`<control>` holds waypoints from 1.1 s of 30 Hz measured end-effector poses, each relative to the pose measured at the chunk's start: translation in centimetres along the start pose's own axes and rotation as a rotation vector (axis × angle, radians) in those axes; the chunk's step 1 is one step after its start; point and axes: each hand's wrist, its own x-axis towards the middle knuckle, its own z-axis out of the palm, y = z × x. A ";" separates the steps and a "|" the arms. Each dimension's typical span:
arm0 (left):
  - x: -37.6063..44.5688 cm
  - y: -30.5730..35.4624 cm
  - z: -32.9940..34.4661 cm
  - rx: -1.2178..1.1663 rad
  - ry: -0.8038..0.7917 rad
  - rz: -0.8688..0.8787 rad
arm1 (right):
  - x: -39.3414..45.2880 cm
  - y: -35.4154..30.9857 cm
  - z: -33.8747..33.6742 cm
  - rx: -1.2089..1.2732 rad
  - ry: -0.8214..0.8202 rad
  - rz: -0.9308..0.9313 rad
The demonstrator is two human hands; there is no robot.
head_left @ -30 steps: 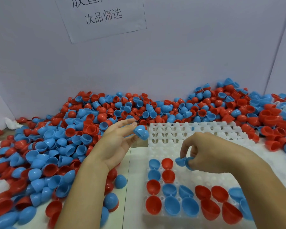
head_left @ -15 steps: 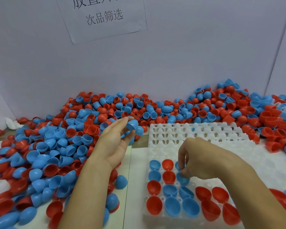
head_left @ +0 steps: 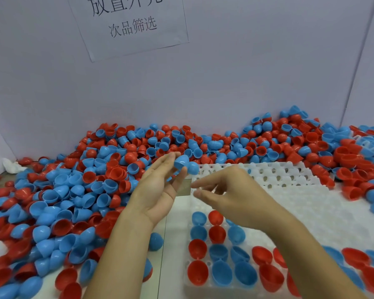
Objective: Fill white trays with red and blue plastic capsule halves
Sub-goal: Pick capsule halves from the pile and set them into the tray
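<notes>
A white tray (head_left: 307, 199) with rows of cups lies in front of me. Its near cups hold red and blue capsule halves, among them a blue half (head_left: 236, 234) in the third column. My left hand (head_left: 158, 190) is raised at the tray's far left corner and pinches a blue capsule half (head_left: 181, 161) at its fingertips, with a second blue piece (head_left: 192, 168) right beside it. My right hand (head_left: 235, 195) hovers over the tray's left part, fingers loosely spread toward the left hand, holding nothing.
A deep pile of loose red and blue halves (head_left: 78, 190) covers the table on the left and runs along the back wall (head_left: 246, 72) to the right. A paper sign (head_left: 130, 24) hangs on the wall. A lone blue half (head_left: 156, 241) lies left of the tray.
My right hand set its blue half into a tray cup, then rose empty and moved toward the left hand. The left hand kept its blue piece almost in place.
</notes>
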 end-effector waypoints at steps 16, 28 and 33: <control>-0.2 -1.7 1.0 0.189 -0.174 0.030 | 0.5 0.7 1.2 0.153 0.233 0.137; -0.2 -1.9 1.0 0.239 -0.206 -0.057 | 0.7 0.6 0.8 0.189 0.500 0.139; -0.4 -2.0 1.1 0.348 -0.323 -0.130 | 0.6 1.5 -0.2 0.064 0.481 0.113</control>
